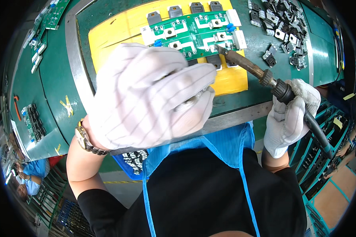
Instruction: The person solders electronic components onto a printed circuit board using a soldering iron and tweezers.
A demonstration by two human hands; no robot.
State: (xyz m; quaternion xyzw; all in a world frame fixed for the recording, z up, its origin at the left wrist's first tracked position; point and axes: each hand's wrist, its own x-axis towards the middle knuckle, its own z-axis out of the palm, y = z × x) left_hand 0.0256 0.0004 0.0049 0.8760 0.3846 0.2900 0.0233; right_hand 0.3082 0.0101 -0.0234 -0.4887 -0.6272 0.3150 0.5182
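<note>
As your right hand (290, 114) grips the soldering iron (267, 78), slanting up-left to the board (197, 36), your nearer left hand (150, 94) curls, its hold unclear.

We locate the circuit board (193, 31) on the pad (235, 85), itself on the workbench (51, 85). We find the left hand (156, 93) before the board, and the right hand (292, 114) to the near right, around the soldering iron (265, 78), tip at the board's near edge. We note loose transistors (281, 34) right of the pad and a populated board (33, 122) far left.
</note>
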